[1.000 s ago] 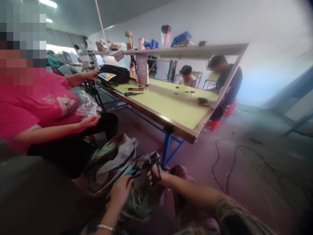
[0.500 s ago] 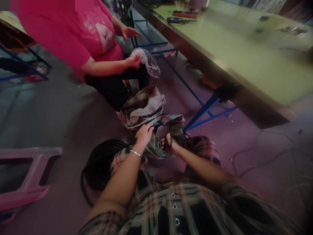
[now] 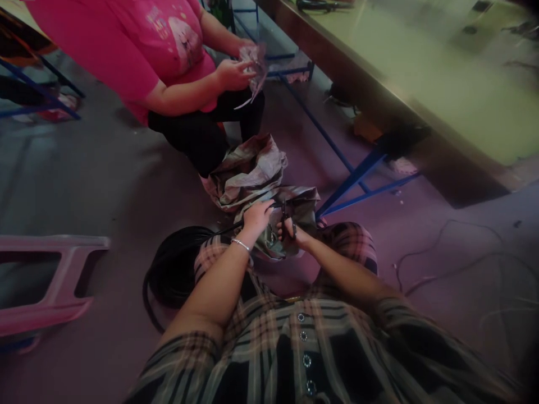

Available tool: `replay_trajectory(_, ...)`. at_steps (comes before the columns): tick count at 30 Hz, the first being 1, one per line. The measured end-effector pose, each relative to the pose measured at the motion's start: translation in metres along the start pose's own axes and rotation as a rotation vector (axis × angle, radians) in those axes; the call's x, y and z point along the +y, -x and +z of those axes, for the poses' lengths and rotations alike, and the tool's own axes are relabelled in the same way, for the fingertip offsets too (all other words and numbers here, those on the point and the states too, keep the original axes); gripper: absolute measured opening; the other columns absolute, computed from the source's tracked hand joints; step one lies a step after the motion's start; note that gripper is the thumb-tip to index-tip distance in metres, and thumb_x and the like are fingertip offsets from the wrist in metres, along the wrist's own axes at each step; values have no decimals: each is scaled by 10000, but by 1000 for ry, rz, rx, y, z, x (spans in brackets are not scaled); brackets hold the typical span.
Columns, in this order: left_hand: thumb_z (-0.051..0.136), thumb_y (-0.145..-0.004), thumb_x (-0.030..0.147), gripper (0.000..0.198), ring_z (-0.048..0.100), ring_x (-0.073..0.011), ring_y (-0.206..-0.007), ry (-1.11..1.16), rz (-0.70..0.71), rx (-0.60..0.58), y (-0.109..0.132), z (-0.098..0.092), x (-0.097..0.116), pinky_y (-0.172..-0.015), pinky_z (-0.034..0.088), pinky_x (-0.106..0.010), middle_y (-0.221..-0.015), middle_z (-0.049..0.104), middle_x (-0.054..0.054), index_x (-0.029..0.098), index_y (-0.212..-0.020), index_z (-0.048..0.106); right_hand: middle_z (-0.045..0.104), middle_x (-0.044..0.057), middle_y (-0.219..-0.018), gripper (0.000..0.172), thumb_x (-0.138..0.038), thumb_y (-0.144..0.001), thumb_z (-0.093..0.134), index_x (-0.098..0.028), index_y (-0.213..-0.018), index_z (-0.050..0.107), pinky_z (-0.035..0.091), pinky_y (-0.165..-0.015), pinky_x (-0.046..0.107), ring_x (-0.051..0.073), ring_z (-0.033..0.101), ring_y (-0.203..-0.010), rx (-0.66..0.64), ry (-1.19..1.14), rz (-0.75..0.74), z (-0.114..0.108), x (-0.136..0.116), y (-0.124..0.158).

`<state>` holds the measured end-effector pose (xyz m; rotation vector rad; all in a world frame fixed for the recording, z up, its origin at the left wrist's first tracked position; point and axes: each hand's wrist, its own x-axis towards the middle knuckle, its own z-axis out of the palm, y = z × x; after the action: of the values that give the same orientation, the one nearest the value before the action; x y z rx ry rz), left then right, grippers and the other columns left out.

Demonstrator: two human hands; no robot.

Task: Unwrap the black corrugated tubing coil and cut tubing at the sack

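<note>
Our left hand (image 3: 256, 220) is closed on a thin black cable (image 3: 229, 228) running from a coil of black cable (image 3: 172, 264) by our left knee. Our right hand (image 3: 292, 234) grips black-handled scissors (image 3: 285, 217) at the cable, above a crumpled grey-green plastic bag (image 3: 248, 171). Suggest keeping the cable taut, square to the blades.

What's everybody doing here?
A seated person's left hand grips a black cable that runs from a coil by their knee. Their right hand holds black-handled scissors close to the cable, above a crumpled plastic bag. Nearby, a co-worker in a pink T-shirt handles a piece of clear plastic.
</note>
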<state>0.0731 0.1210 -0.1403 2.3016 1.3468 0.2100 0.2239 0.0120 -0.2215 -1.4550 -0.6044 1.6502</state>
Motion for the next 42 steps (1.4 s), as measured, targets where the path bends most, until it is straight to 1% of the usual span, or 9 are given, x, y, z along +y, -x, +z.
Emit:
replay_trajectory(3,534,-1042,346,421,677,-242,-1143,-38,-3,-36,2,2,-1,-961,515,-310,-1290,741,-68,324,-1436,680,696,81,-933,535,-676,-1011,527,-160,-1093,646,492,-560,232,149,663,-703,6,-29,-16,0,-4,3)
replay_trajectory(6,518,-1049,359,422,674,-240,-1140,-61,-9,-36,2,3,-1,-950,512,-304,-1294,735,-68,333,-1439,678,686,64,-882,534,-693,-981,575,-170,-1064,644,484,-545,236,150,651,-677,8,-31,-12,1,-5,3)
replay_trajectory(10,504,-1053,364,428,669,-238,-1151,-59,-7,-29,2,3,-2,-958,508,-302,-1310,729,-72,319,-1442,676,674,44,-859,567,-735,-925,632,-186,-1068,640,465,-528,235,145,640,-657,10,-18,-10,0,-4,1)
replay_trajectory(19,506,-1053,352,424,663,-237,-1192,-22,2,-40,0,1,-2,-1016,499,-314,-1337,723,-72,310,-1437,681,659,16,-830,680,-824,-752,733,-201,-1009,639,477,-566,235,133,626,-657,-36,39,-85,-3,-2,2)
replay_trajectory(25,505,-1044,357,421,679,-255,-1156,-35,3,-55,-1,4,-5,-961,517,-333,-1314,733,-72,324,-1420,693,630,5,-711,632,-810,-784,694,-192,-897,629,487,-542,246,133,601,-587,2,86,-105,-1,-5,8)
replay_trajectory(31,490,-1040,360,421,690,-253,-1106,-60,-9,-87,-1,6,-4,-904,523,-327,-1255,748,-83,316,-1396,711,605,-2,-633,634,-808,-740,705,-184,-807,610,466,-470,246,132,578,-501,40,76,-137,9,-5,18)
replay_trajectory(34,481,-1041,363,427,689,-254,-1106,-69,-8,-102,-1,7,-3,-908,524,-328,-1236,752,-86,308,-1397,710,552,-22,-573,613,-791,-733,714,-192,-752,583,444,-435,245,117,524,-450,96,56,-155,15,-2,19)
replay_trajectory(37,489,-1037,365,420,692,-252,-1100,-83,-8,-113,-1,6,-3,-913,526,-329,-1226,753,-84,320,-1387,716,498,-39,-530,606,-788,-771,694,-196,-730,569,422,-420,243,108,482,-425,99,58,-158,18,1,18)
replay_trajectory(42,477,-1043,364,429,682,-262,-1149,-84,-21,-85,-2,3,-6,-933,521,-339,-1294,744,-85,306,-1397,711,593,2,-645,621,-812,-877,597,-191,-858,594,398,-430,223,133,589,-519,57,69,-32,15,6,19)
